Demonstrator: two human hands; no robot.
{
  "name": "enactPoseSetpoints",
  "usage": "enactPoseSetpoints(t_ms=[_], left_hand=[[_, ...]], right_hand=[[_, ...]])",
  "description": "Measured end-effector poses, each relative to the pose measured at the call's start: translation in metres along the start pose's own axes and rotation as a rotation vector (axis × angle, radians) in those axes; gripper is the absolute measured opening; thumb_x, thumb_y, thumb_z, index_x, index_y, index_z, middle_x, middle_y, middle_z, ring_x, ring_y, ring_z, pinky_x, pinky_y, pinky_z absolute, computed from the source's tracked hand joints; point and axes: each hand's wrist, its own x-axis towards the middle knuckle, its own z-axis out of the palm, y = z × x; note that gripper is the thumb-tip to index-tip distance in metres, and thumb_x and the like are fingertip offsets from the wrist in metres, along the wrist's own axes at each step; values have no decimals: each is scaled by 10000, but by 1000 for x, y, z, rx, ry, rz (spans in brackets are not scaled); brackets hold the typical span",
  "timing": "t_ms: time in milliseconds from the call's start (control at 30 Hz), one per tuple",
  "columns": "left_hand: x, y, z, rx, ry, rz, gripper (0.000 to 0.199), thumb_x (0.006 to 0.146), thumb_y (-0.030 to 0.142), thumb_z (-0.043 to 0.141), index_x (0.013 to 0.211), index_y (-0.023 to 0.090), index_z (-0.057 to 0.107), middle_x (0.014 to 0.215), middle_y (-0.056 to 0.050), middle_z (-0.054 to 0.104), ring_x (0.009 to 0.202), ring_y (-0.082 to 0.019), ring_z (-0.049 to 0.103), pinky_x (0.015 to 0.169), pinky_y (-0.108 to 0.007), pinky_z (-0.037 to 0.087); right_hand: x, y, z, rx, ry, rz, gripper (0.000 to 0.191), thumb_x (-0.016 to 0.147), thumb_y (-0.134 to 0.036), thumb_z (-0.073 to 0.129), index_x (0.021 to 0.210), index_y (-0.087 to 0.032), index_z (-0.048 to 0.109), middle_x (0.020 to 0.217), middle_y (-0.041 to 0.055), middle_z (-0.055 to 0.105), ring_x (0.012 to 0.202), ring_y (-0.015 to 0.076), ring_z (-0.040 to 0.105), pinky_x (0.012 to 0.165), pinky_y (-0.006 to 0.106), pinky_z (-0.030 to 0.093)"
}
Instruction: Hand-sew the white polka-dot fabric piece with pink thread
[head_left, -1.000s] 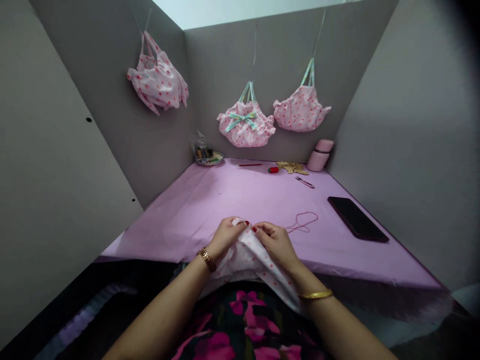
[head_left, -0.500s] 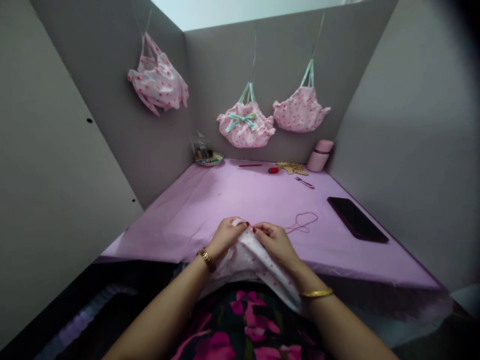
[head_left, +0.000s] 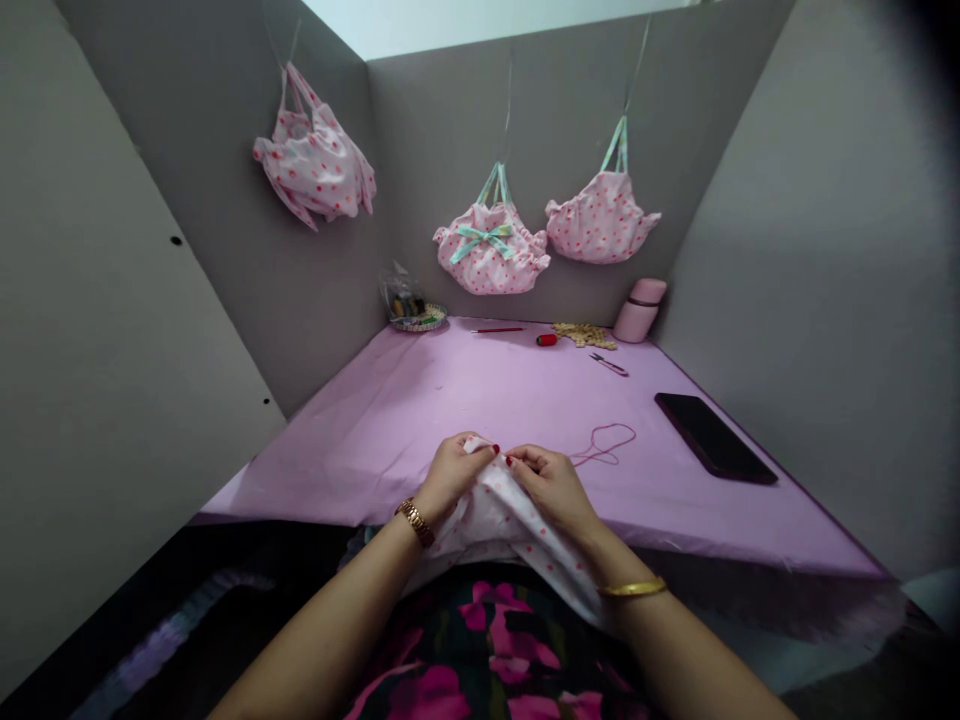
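The table (head_left: 480,390), with its lilac cover, is the largest thing here and the one to place the rest by. The dotted cloth (head_left: 502,510) is at its near edge, in front of the person, gathered up to a small peak and falling in loose folds toward the lap. It looks light, thin and soft, limp enough to crease wherever it is pinched and to sag wherever it is not. It seems hard to break but easy to pucker, so a hold suits it best right at the raised edge, with the slack left to hang and no hard pull.

The left hand (head_left: 450,475) pinches that edge between thumb and fingers. The right hand (head_left: 555,490) has thumb and fingertips drawn together just beside it, at the cloth's peak; whether they grip fabric, thread or a needle, I cannot tell.

On the table's right side lies a dark phone (head_left: 712,438); toward its far side are small snips (head_left: 609,365) and a red spool (head_left: 547,340). Thinnest of all, a reddish thread (head_left: 615,425) loops on the tabletop beyond the right hand, likely flimsy and quick to tangle.
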Motion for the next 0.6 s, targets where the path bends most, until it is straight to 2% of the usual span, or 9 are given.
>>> enactPoseSetpoints(t_ms=[333,600], left_hand=[[0,4,-1,34,-24,3,134,662,269,604,653,136,593,566,23,518,525,-102,437,511,-217,324],[-1,4,-1,16,-40,1,149,669,282,602,688,134,612,587,14,550,540,-110,462,536,-226,346]], right_hand=[[0,-2,1,-60,36,-14,193,791,-229,485,804,-148,659,617,4,590,552,119,485,511,211,337],[0,4,1,-35,39,-23,195,804,-247,477,804,-149,645,621,3,576,549,114,467,505,211,332]])
